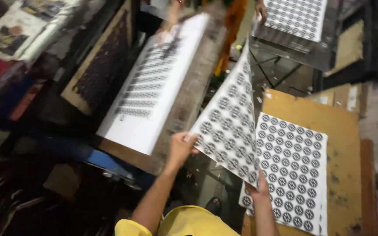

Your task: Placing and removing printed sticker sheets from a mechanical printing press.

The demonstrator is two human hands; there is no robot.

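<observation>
I hold a white sheet printed with rows of round black-and-white emblems, lifted and tilted in the air. My left hand pinches its lower left corner. My right hand grips its lower right corner. The sheet hangs between a long white printing bed on the left and a stack of printed sheets on a brown board on the right. My yellow sleeve shows at the bottom.
Another person's hand at the top touches a second pile of printed sheets on a dark rack. A dark framed screen leans left of the bed. Printed papers lie at the top left.
</observation>
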